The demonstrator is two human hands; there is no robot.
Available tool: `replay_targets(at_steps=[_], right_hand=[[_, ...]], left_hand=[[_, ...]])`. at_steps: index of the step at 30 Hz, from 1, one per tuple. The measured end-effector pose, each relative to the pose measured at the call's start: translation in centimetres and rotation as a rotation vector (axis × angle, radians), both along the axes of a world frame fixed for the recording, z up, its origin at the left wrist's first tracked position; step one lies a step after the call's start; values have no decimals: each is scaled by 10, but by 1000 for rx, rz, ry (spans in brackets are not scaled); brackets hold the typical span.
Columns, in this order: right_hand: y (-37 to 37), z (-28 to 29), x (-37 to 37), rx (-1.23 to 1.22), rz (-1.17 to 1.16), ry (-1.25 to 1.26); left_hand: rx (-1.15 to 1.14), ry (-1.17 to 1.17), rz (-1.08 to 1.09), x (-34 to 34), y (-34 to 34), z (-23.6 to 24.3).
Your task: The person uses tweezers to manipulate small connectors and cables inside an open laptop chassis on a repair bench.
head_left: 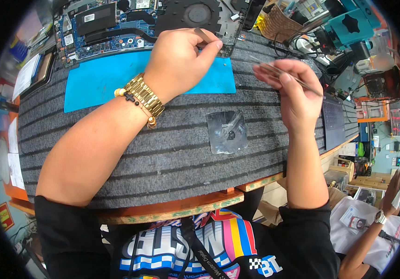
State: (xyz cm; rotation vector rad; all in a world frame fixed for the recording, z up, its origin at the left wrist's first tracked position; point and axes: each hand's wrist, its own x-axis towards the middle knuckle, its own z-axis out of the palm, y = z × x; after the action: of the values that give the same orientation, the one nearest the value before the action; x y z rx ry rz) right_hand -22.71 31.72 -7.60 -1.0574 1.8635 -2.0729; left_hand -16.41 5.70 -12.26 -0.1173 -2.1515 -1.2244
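My left hand [179,58], with a gold watch on its wrist, is closed at the near edge of an opened laptop [139,28]. Between thumb and forefinger a small dark flat piece [203,34] sticks out; its kind is not clear. The laptop's blue circuit board and round fan [197,15] lie bare. Further right, my right hand [297,86] is raised above the table, closed on thin metal tweezers [286,76] whose tips point left toward the laptop. Under my left wrist lies a blue mat [102,83].
A small clear plastic bag [227,132] with dark bits inside lies on the grey ribbed table cover [163,158]. A teal microscope stand [349,28] and cables are at the far right, near a wicker basket [281,23]. Another person's hand [395,190] shows at lower right.
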Motion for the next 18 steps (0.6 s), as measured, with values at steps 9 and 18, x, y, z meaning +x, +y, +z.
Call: replay_targets(at_steps=[9,18], right_hand=[[-25,-29,-19,70,-44,-29],[-30,-36,-25,129,-59,-20]], left_hand=[[45,-35,-18,0,-1,-3],[105,-15,3,1,4,1]])
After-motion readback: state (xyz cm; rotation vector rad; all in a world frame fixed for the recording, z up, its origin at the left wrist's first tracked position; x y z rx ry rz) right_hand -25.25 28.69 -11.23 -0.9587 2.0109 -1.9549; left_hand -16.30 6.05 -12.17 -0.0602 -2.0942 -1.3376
